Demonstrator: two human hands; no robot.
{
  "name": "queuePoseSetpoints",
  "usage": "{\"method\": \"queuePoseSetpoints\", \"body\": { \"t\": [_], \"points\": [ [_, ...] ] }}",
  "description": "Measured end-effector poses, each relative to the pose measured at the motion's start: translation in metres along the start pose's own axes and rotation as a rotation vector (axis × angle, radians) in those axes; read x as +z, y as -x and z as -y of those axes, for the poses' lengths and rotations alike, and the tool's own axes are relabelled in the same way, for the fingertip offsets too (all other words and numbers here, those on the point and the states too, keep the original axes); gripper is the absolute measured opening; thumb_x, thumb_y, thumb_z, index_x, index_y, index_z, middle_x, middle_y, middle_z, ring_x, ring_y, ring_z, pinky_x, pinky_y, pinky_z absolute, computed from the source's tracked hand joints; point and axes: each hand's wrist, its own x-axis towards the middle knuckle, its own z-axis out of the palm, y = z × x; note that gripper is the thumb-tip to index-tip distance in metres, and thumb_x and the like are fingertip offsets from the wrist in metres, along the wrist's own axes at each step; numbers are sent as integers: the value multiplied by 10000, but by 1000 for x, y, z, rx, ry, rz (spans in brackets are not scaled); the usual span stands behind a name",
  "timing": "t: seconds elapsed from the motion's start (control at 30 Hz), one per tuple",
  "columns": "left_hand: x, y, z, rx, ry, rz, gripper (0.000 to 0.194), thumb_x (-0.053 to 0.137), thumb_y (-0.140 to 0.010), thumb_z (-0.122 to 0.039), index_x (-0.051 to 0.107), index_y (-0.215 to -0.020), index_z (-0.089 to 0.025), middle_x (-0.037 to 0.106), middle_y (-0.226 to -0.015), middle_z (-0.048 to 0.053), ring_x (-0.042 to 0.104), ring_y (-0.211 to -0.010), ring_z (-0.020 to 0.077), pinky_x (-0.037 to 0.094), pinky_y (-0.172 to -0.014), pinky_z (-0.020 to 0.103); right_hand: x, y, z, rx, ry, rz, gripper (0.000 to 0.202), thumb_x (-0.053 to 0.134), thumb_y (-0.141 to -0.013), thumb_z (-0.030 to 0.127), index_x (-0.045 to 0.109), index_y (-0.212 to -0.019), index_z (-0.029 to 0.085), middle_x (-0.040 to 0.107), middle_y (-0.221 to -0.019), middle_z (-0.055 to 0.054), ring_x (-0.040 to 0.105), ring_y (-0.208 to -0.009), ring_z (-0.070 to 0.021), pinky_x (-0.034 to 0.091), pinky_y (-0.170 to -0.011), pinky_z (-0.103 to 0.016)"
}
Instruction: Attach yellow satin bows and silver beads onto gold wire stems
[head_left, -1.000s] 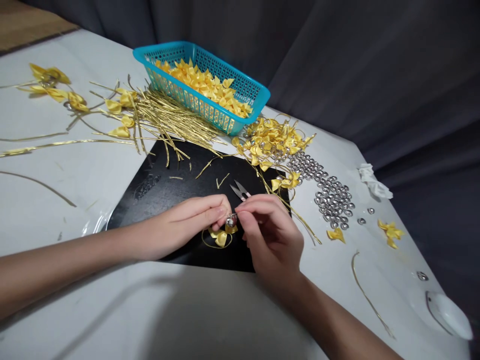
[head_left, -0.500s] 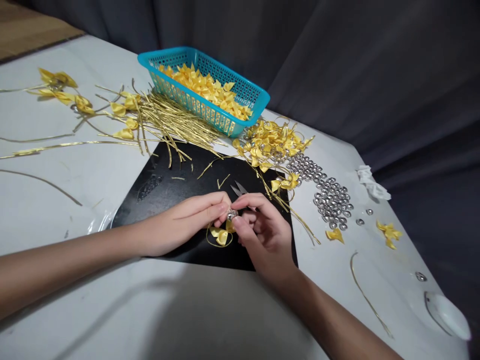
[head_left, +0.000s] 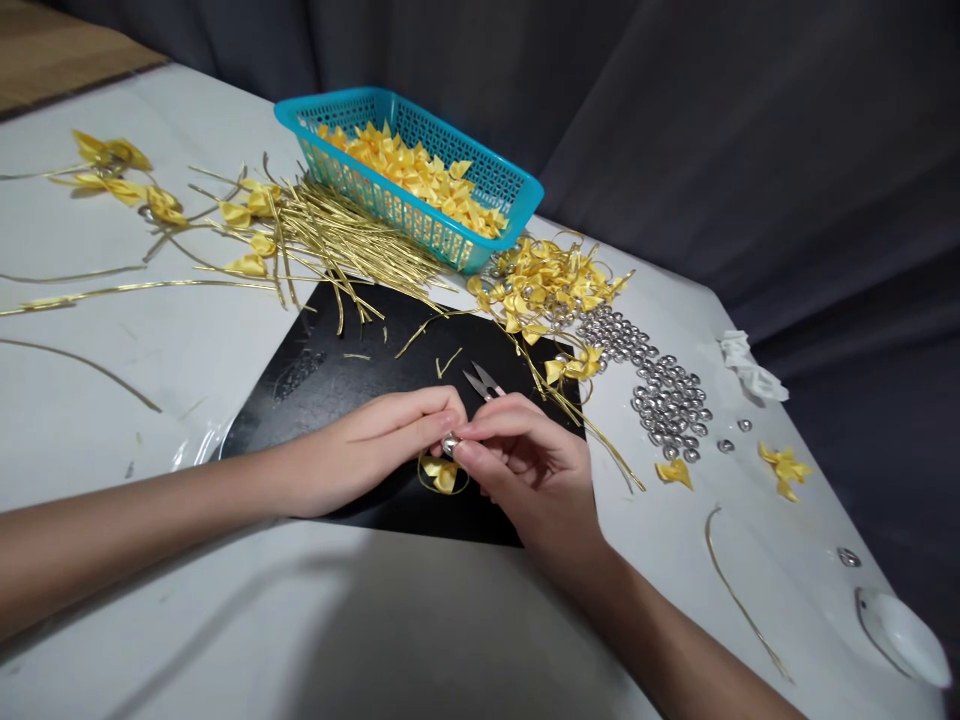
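Fingertips of the left hand (head_left: 375, 445) and right hand (head_left: 544, 465) pinch a silver bead (head_left: 450, 445) from opposite sides, probably to steady so small a piece.

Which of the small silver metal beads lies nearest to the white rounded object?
The lone silver bead just beyond the white rounded object; it lies alone, and every other bead is farther away.
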Motion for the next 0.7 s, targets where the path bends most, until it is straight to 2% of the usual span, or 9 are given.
{"method": "queuePoseSetpoints", "body": {
  "t": [0.2,0.4,0.47,0.53,0.63,0.7],
  "points": [
    [0,-2,0,-3,-46,-24,285,345,-937,-353,469,-736,-193,425,-692,-62,363,-613,97,305,-587,209,-1,0,1,-31,119,13,49,619,-771,140,634,-781,186,563,-779,12,402,-475,-29,333,-425,-195],
    [1,-1,-3,3,-129,-19,293,318,-941,-347,473,-750,-188,471,-726,-50,442,-706,108,340,-670,203,-2,1,-1,-159,275,24,57,607,-786,125,620,-780,180,554,-734,17,414,-498,-45,370,-467,-209],
    [1,-1,-4,-13,-153,-26,294,311,-940,-352,460,-746,-189,467,-730,-44,449,-725,117,349,-688,209,-2,2,0,-195,304,-36,73,598,-795,117,611,-771,185,544,-711,17,448,-535,-61,379,-470,-206],
    [2,-1,-4,-13,-174,-31,286,309,-939,-355,441,-743,-193,458,-729,-41,449,-732,123,356,-700,214,-1,3,1,-202,309,-150,91,574,-810,109,591,-773,190,525,-718,19,459,-543,-61,373,-455,-197],
    [3,-1,-4,-1,-192,-41,276,301,-939,-345,422,-738,-198,444,-724,-39,449,-727,127,364,-703,222,-1,4,4,-197,260,-354,80,514,-854,133,536,-808,194,516,-805,17,404,-448,-20,344,-395,-185],
    [3,-1,-4,3,-211,-46,281,293,-938,-338,413,-725,-199,433,-721,-33,447,-725,131,370,-704,230,0,4,6,-203,202,-439,71,460,-897,174,476,-835,205,554,-884,9,374,-379,3,330,-354,-182]
  ]
}}
